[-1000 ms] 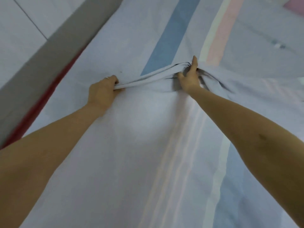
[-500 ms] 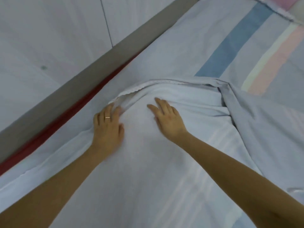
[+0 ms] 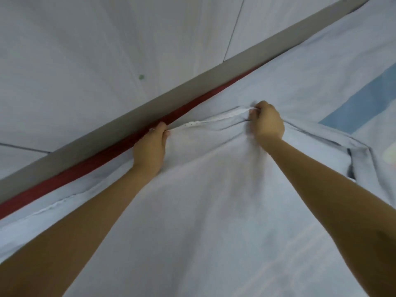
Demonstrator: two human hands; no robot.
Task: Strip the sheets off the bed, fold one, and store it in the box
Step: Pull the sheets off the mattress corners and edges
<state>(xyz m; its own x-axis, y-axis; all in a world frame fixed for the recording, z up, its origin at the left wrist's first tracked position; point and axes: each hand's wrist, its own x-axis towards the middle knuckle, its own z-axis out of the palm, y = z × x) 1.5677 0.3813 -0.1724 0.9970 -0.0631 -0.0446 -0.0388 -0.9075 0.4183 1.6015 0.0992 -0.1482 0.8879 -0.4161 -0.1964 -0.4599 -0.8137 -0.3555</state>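
A pale blue-grey sheet (image 3: 214,200) with faint pink stripes is doubled over on the bed, its white stitched hem running across between my hands. My left hand (image 3: 151,146), with a ring on one finger, pinches the hem close to the bed's red edge. My right hand (image 3: 266,122) grips the same hem further right, fingers curled round the bunched cloth. The hem is drawn taut between them. Beneath it lies more striped sheet (image 3: 321,82) with a blue band at the right. No box is in view.
A red strip (image 3: 90,166) of the bed's side and a grey frame rail (image 3: 128,116) run diagonally from lower left to upper right. Beyond the rail is pale tiled floor (image 3: 85,61). A fold of sheet bunches at the right (image 3: 360,159).
Half a second ago both hands lay flat on the folded sheet; now both have closed on its hem and pulled it taut. The view has shifted toward the bed's edge.
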